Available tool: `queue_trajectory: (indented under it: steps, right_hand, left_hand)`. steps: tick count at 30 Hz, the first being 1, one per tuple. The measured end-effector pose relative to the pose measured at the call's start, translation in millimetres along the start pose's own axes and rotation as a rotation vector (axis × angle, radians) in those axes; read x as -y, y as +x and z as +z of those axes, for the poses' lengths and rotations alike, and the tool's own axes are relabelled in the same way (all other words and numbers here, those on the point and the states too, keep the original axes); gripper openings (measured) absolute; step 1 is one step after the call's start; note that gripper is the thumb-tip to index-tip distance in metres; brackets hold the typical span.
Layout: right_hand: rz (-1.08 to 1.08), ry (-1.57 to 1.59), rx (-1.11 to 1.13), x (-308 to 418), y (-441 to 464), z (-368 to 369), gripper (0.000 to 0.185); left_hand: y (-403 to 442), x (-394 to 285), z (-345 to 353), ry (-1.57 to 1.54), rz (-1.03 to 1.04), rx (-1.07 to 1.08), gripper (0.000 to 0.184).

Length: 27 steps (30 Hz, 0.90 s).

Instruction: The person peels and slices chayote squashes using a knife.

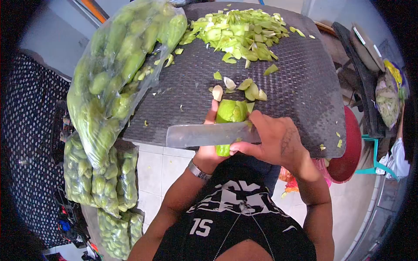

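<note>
A pale green vegetable [230, 112] is held upright over the near edge of the dark woven table, its surface partly peeled. My left hand [210, 145] is wrapped round its left side and is partly hidden behind the blade. In my right hand [274, 138] is a wide knife [200, 135], its blade lying across the front of the vegetable and pointing left. My right thumb rests against the vegetable's lower part. Just beyond are a few loose peel pieces [251, 92]. Farther back lies a large heap of green peelings [244, 32].
A big clear bag of green vegetables [109, 78] covers the left side of the table [305, 87]. More filled bags [104, 178] stand below it. On the right are a red tub [347, 152], a turquoise stool frame [370, 154] and another bag [387, 98].
</note>
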State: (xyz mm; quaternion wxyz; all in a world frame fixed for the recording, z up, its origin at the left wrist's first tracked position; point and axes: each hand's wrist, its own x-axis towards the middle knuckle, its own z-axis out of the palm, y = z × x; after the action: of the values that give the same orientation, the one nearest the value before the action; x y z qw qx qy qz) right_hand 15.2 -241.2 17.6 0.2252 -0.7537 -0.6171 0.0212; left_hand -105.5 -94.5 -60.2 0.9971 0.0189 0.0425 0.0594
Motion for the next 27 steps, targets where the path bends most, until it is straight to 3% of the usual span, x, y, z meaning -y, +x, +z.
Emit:
queue_trajectory:
  steps: [3, 6, 12, 14, 15, 18, 20, 22, 27]
  right_hand:
    - [0.005, -0.009, 0.015, -0.4, -1.1, -0.9, 0.069]
    - [0.000, -0.005, -0.013, -2.9, -0.6, 1.4, 0.068]
    - [0.015, 0.033, -0.049, -23.7, 6.6, 8.9, 0.072]
    - [0.032, 0.092, -0.023, -25.7, 11.2, 6.5, 0.070]
    - [0.061, 0.106, 0.023, -25.6, 14.1, 4.7, 0.068]
    - [0.216, 0.182, 0.122, -37.1, 22.6, 0.9, 0.064]
    - [0.399, 0.286, 0.132, -72.0, 24.6, 4.3, 0.065]
    - [0.442, 0.368, 0.143, -91.8, 21.4, 3.9, 0.066]
    - [0.561, 0.297, 0.160, -88.5, 19.7, -0.1, 0.067]
  left_hand:
    - [3.2, 5.1, 4.5, 0.152, 0.110, 0.018, 0.078]
    - [4.3, 10.3, 16.5, 0.233, 0.159, -0.191, 0.080]
    - [-6.9, -2.5, -5.5, 0.165, -0.021, 0.035, 0.075]
    - [-9.2, 2.1, -0.1, 0.266, 0.076, -0.186, 0.075]
    - [-10.4, 3.8, 2.6, 0.318, 0.122, -0.297, 0.075]
    - [-17.1, 1.0, -11.1, 0.491, 0.194, -0.178, 0.079]
    - [-26.2, -1.6, 8.9, 0.467, 0.160, -0.024, 0.084]
    - [-28.4, -5.0, 13.0, 0.451, 0.197, 0.006, 0.082]
    - [-15.7, -14.7, 8.1, 0.648, 0.244, -0.256, 0.081]
